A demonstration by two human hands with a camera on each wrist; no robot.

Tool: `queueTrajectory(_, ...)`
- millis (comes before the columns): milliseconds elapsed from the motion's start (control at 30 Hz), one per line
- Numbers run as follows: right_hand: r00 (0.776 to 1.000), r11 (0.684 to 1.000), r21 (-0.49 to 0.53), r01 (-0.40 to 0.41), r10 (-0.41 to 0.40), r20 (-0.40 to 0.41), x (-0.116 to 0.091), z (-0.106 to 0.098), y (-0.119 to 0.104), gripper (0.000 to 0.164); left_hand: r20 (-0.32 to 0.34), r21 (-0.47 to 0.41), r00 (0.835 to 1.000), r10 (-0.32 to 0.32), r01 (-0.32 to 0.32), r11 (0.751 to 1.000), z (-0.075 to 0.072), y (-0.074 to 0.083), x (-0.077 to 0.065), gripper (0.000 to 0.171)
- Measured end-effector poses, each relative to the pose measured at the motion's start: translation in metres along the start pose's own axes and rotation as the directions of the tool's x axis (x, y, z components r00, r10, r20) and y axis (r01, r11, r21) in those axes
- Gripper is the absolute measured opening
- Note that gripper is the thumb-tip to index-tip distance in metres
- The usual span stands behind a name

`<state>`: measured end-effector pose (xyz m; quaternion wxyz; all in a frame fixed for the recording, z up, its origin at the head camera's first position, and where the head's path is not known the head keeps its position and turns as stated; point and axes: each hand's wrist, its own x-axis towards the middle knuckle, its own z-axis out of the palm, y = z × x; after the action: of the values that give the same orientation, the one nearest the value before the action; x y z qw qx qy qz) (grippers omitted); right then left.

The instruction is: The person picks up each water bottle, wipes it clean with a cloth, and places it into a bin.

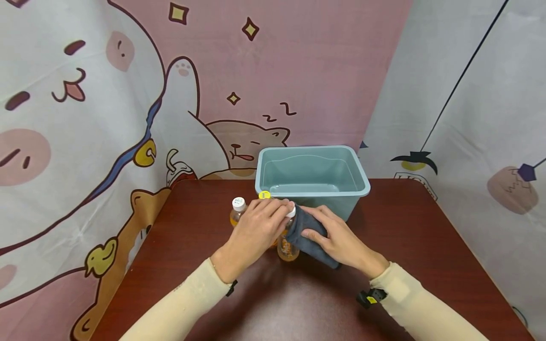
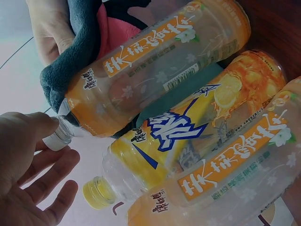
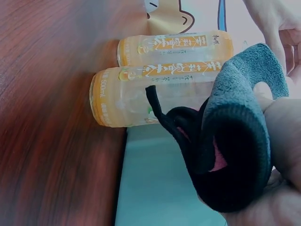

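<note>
My left hand (image 1: pixel 258 225) pinches the white cap (image 2: pixel 57 140) of a clear drink bottle (image 2: pixel 141 70) between thumb and index finger; its other fingers are spread. The bottle has an orange label and stands upright on the table. My right hand (image 1: pixel 337 237) holds a folded dark grey-blue cloth (image 1: pixel 310 237) with a pink inner side against that bottle's upper part. Behind the left hand stand a yellow-capped bottle (image 2: pixel 188 127) and another white-capped bottle (image 1: pixel 237 208) with an orange label. The left hand hides much of the bottles in the head view.
A light blue-green plastic bin (image 1: pixel 313 194) stands behind the bottles at the table's back edge. The dark red-brown table (image 1: pixel 204 284) has a cartoon-printed cloth (image 1: pixel 324 71) hanging behind it.
</note>
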<state>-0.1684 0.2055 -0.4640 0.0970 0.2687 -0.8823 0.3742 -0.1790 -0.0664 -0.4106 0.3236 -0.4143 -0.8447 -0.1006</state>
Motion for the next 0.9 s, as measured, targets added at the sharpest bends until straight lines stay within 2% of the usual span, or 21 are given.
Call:
queueTrajectory(400,0.995,0.996,-0.035,-0.077,0.079,0.056,-0.005,0.001,0.007,0.063,0.004,0.001,1.000,0.001,-0.001,1.000,0.001,-0.001,-0.001,0.033)
queueTrajectory(600,0.990,0.993,-0.057,-0.102,0.107,0.093,-0.009,0.006,0.015,0.055,0.009,-0.008,1.000,-0.005,0.005,1.000,0.002,-0.001,-0.001,0.032)
queueTrajectory(900,0.983,0.988,-0.150,-0.045,0.071,0.169,-0.013,0.016,0.025,0.051,0.013,-0.004,1.000,-0.004,0.004,1.000,0.000,0.000,0.000,0.030)
